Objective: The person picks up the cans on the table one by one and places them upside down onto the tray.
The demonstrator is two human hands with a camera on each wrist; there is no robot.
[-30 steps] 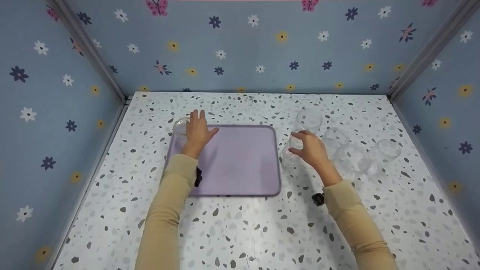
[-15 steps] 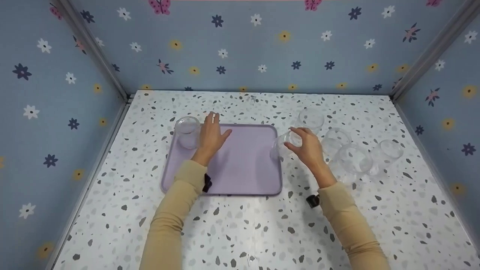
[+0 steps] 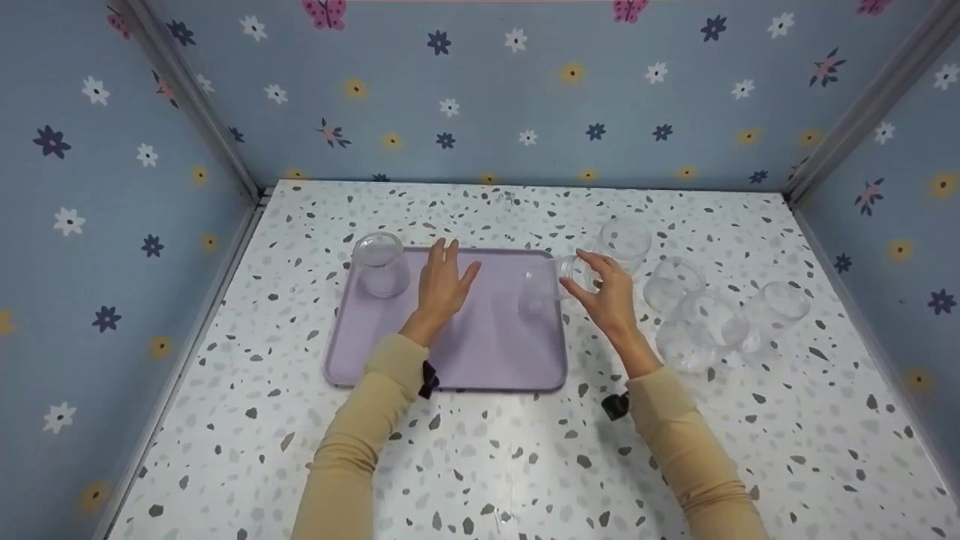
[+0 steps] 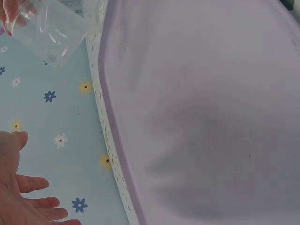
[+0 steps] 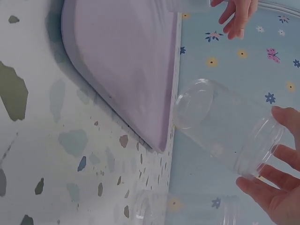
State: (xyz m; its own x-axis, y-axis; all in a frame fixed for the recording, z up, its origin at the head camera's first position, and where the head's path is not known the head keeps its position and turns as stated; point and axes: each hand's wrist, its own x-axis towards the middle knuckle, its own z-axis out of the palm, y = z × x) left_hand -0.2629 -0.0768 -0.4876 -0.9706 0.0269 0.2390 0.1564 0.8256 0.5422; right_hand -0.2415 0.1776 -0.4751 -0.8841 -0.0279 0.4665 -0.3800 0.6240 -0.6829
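Note:
My right hand (image 3: pixel 609 300) grips a clear plastic jar (image 3: pixel 541 289) by its rim, thumb and fingers around the threaded mouth. In the right wrist view the jar (image 5: pixel 220 126) is tilted and held in the air, with no lid on its mouth. Its base reaches over the right edge of the lilac tray (image 3: pixel 487 345). Another clear jar (image 3: pixel 384 270) stands upright in the tray's back left corner. To the right of that jar, my left hand (image 3: pixel 442 291) hovers over the tray with fingers spread, holding nothing.
Several more clear jars stand or lie right of the tray, among them a back jar (image 3: pixel 626 244) and a rightmost jar (image 3: pixel 781 306); their outlines overlap. Flower-patterned walls (image 3: pixel 480 90) enclose the speckled white tabletop (image 3: pixel 480 465) at back and sides.
My right hand has lifted the jar and carried it left to the tray's edge. My left hand has moved right, away from the jar in the tray's corner.

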